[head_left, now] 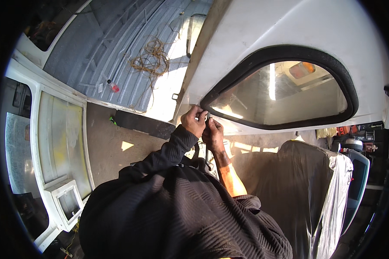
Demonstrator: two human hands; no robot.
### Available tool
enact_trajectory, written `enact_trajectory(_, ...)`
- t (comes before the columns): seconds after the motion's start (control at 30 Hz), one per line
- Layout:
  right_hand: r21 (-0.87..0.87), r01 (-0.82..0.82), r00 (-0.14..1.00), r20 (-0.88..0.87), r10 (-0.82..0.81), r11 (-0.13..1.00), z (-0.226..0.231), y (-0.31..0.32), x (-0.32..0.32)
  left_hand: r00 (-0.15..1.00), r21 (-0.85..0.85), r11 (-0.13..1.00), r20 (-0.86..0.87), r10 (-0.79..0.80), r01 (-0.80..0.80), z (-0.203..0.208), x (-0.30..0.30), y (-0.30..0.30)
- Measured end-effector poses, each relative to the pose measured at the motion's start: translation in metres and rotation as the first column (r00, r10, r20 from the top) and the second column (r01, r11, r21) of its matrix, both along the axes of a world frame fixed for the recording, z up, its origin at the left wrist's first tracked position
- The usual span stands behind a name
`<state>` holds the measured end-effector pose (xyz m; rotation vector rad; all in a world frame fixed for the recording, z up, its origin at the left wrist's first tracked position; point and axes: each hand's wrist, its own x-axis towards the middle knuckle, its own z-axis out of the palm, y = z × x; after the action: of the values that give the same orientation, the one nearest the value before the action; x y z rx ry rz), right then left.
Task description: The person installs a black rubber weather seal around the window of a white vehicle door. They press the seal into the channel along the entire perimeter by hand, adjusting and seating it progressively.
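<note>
A white vehicle body panel (242,26) rises in front of me, with a rounded window (285,95) set in a thick black rubber seal (246,69). My left hand (193,121) is at the seal's lower left corner, its fingertips pinched on a thin black rubber strip (207,156). Just right of it, my right hand (213,134) is closed round the same strip, thumb up. Below my hands the strip's loose part hangs toward my body. The exact spot where the strip meets the seal is hidden by my fingers.
Left of the panel is a ribbed grey load floor (99,64) with a tangle of brown cord (153,58) and a small bottle of red liquid (114,87). A white door frame (39,125) stands far left. Dark plastic sheeting (302,181) drapes something large at right.
</note>
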<state>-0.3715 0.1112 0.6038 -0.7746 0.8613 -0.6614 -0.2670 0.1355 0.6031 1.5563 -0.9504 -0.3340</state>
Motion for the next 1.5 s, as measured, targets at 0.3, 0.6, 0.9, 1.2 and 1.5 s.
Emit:
enact_trajectory(0.3,0.031,0.081,0.996,0.02,-0.082,0.996,0.0,0.013,0.008,0.977,-0.079,0.99,-0.175,-0.125,0.113,-0.011,0.011,0.004)
enact_trajectory(0.6,-0.061,0.168,0.98,-0.1,-0.174,0.984,0.008,0.021,0.016,0.957,0.137,0.988,0.272,-0.102,0.066,0.016,0.023,0.006)
enact_trajectory(0.9,-0.142,0.269,0.962,0.085,-0.259,0.953,-0.023,0.026,0.028,0.911,0.229,0.955,0.322,-0.257,0.188,0.024,0.03,0.008)
enact_trajectory(1.2,-0.038,0.351,0.889,0.328,-0.32,0.935,-0.062,0.027,0.051,0.883,0.232,0.943,0.351,-0.311,0.24,0.036,0.039,0.004)
enact_trajectory(1.5,-0.095,0.302,0.909,0.328,-0.256,0.949,-0.063,0.02,0.042,0.888,0.308,0.931,0.349,-0.3,0.194,0.034,0.039,0.004)
